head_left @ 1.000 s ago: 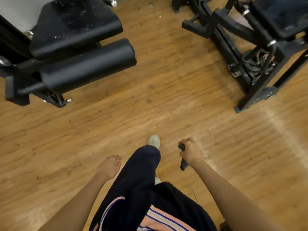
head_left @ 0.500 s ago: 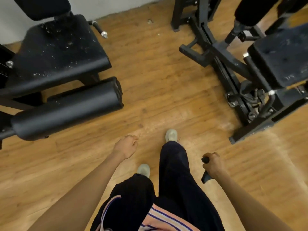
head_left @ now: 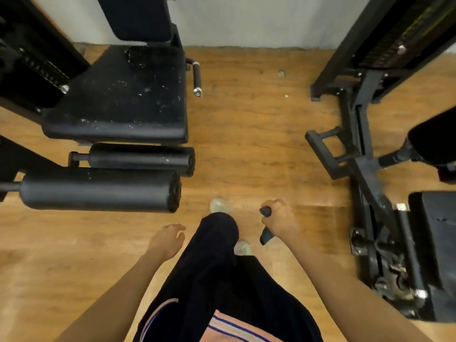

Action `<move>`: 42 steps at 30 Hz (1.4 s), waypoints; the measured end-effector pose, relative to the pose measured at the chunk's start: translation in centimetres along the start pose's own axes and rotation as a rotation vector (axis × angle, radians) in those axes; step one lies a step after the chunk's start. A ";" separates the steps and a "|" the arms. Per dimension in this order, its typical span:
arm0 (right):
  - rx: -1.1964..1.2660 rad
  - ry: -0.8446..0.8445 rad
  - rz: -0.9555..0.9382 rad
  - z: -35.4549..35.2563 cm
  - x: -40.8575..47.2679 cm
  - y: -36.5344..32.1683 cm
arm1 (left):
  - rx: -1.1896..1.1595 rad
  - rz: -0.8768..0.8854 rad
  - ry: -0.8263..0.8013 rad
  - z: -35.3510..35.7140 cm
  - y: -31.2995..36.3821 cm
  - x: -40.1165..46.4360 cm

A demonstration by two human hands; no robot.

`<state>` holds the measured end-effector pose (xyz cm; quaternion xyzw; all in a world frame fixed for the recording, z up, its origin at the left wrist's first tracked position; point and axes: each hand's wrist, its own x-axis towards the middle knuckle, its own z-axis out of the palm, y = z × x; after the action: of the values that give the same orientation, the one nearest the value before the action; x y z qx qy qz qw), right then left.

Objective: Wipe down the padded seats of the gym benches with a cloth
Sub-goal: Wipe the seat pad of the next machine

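The right hand [head_left: 280, 222] has its grip closed around a dark object [head_left: 266, 236], curled fingers wrapped about its middle so that both ends stick out above and below the fist; whether this is a rolled cloth cannot be told. The left hand [head_left: 167, 240] holds nothing, its grip open with the fingers loosely curled, hanging just left of the raised dark trouser leg [head_left: 212, 255]. A pale shoe [head_left: 218, 205] shows beyond the knee on the wooden floor [head_left: 259, 144]. At far left stands a padded seat [head_left: 123, 95], black and speckled with pale flecks, with its backrest [head_left: 138, 18] upright against the wall; nearer, two black roller pads [head_left: 98, 191] lie one in front of the other. At right a second machine's black frame [head_left: 365, 169] runs near to far, with another padded seat [head_left: 434, 243] at the right edge, partly cut off.
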<state>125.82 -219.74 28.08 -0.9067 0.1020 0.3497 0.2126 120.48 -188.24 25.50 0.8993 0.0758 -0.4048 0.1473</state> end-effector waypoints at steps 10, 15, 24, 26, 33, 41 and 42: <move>-0.116 -0.069 0.133 -9.4 11.1 0.3 | -0.186 0.051 -0.030 -10.5 7.4 12.6; -0.136 -0.094 0.196 -13.9 15.8 -0.7 | -0.172 0.073 0.034 -18.2 10.5 17.6; -0.301 -0.166 0.003 -19.9 27.6 -8.3 | -0.333 0.006 0.129 -27.0 12.1 24.7; -0.315 -0.188 -0.062 -21.1 30.9 -11.0 | -0.384 -0.044 0.179 -28.7 12.2 26.0; -0.294 -0.224 -0.341 -25.0 41.5 -22.7 | -0.451 -0.162 0.259 -34.0 12.9 30.9; -0.122 -0.175 -0.445 -24.8 49.5 -33.5 | -0.489 -0.166 0.295 -39.1 11.3 37.5; -0.087 -0.147 -0.436 -24.3 50.2 -34.5 | -0.484 -0.162 0.307 -39.5 10.9 38.4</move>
<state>188.57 -201.99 21.03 -0.8877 -0.1273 0.3647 0.2507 176.56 -185.02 23.73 0.8797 0.2629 -0.2446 0.3118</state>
